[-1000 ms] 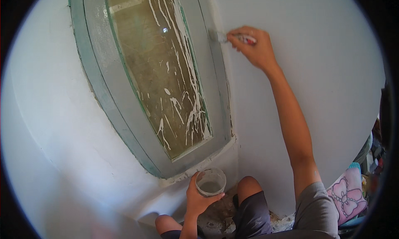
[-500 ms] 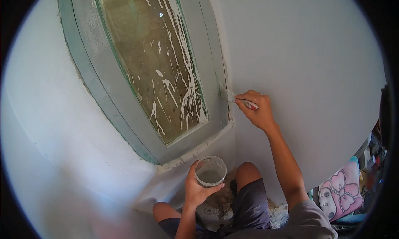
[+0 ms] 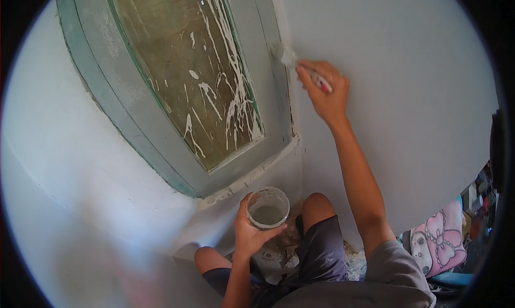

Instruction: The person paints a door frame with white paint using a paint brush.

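Note:
My right hand is closed round the handle of a paintbrush. Its bristles, slightly blurred, are at the right side of the grey-painted window frame, near where the frame meets the wall. Low in the middle, my left hand grips a clear plastic tub with grey paint inside. The thumb and fingers wrap the tub's side below the rim. Inside the frame, the glass pane carries white drips and splashes. Green shows along the frame's inner edges and its left side.
A pale wall stands close on the right, and a white wall on the left. A rough sill edge runs under the frame. Pink printed fabric and clutter lie at the lower right. My bent knees flank the tub.
My right hand has moved up along the frame's right side with the paintbrush. The tub stays in my left hand, and the view has shifted slightly.

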{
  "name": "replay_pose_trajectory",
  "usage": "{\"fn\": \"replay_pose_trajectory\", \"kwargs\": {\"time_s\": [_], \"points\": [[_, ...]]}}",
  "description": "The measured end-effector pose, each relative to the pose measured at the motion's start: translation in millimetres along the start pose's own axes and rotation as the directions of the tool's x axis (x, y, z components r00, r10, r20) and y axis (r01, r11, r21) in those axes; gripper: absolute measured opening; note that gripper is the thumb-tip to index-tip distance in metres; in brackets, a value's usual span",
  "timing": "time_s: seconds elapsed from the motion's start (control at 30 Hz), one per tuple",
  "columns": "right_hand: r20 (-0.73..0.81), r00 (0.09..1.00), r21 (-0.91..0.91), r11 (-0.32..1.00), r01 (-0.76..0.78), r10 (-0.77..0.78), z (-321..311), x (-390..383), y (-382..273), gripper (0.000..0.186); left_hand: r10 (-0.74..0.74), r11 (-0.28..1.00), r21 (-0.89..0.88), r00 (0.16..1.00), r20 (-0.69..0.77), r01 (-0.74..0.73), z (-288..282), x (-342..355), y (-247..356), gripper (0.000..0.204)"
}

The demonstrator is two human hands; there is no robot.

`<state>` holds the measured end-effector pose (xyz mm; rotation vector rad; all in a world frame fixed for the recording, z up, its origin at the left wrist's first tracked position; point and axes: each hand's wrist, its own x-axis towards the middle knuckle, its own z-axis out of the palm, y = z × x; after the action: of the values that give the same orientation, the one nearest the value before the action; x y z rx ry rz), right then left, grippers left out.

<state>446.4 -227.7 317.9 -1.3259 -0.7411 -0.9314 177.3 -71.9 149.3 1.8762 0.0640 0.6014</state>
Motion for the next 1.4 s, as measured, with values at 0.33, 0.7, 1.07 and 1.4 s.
{"fn": "replay_pose_trajectory", "kwargs": {"time_s": [0.33,0.7,1.07,1.4], "points": [[0.292,0.955,-0.185,0.983,-0.002,0.057,-35,-111,24,0.011,0.001,1.000,-0.024,1.000,0.029,-0.001,-2,0,-16,0.103],[0.073,0.979,-0.155,0.968,0.200,-0.190,-6,-28,0,0.011,0.006,1.000,0.010,1.000,0.001,-0.006,-2,-2,-14,0.104],[0.339,0.936,-0.207,0.978,-0.024,0.095,-41,-112,28,0.011,-0.005,0.999,0.035,1.000,-0.024,0.006,-6,-7,-14,0.101],[0.103,0.994,-0.171,0.984,0.049,-0.032,-24,-70,15,0.013,-0.046,0.999,-0.006,0.999,-0.008,0.046,1,-9,-15,0.102]]}}
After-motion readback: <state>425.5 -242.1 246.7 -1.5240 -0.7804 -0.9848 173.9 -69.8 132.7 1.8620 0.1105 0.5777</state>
